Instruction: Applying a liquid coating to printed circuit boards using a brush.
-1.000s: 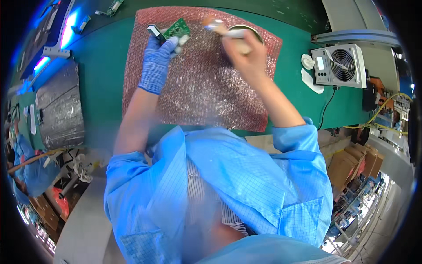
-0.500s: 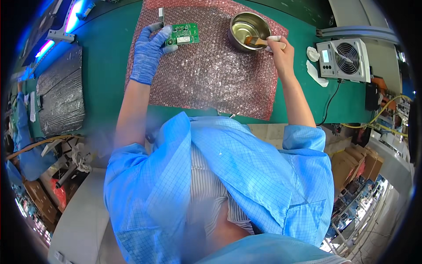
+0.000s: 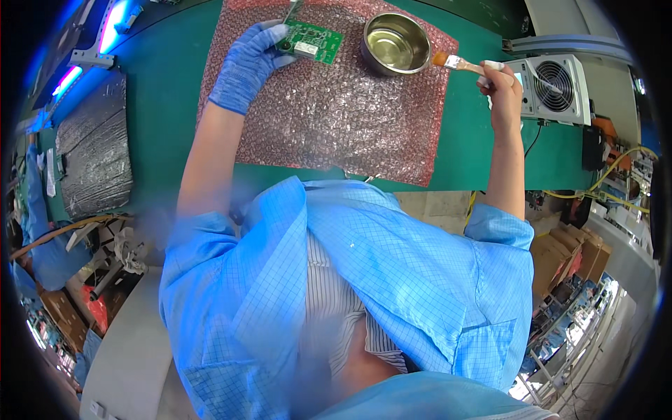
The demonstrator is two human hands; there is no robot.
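My left hand (image 3: 250, 61), in a blue knit glove, grips a green circuit board (image 3: 318, 42) by its left end. The board carries a white block-shaped part, and a flat metallic piece (image 3: 293, 10) sticks up at its far left corner. In my right hand (image 3: 500, 87), which has white covers on some fingertips, is a small wooden-handled brush (image 3: 458, 62). Its brown bristles point left, just right of the rim of a round metal bowl (image 3: 365, 50). A pale yellowish liquid appears to lie in the bowl.
Pink bubble wrap (image 3: 336, 133) covers the middle of the green bench (image 3: 164, 140). A white fan unit (image 3: 553, 89) stands at the right, near my right hand. To the left lies a dark silvery sheet (image 3: 94, 147), below lit blue-violet lamps.
My right hand has moved right, carrying the brush out of the bowl and past its rim. The circuit board in my left hand has shifted slightly right and away, and turned a little.
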